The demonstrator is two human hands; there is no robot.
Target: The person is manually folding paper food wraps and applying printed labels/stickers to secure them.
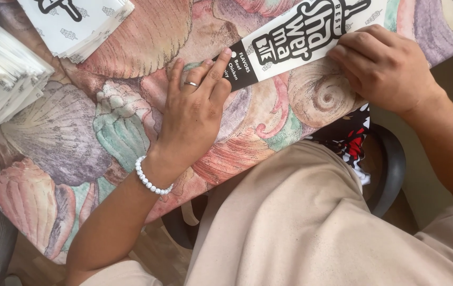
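Head view — my left hand (192, 114) and right hand (383, 66) press flat, fingers together, on one printed paper sleeve (295, 39); stacks (4, 79) wait unhandled.

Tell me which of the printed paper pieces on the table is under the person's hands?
The long black-and-white paper strip at top centre: the left hand and right hand both press it flat. The paper stacks at the left edge and top left lie untouched.

Black-and-white printed paper sleeve (300, 39) on a pastel seashell-patterned tablecloth (78, 137).
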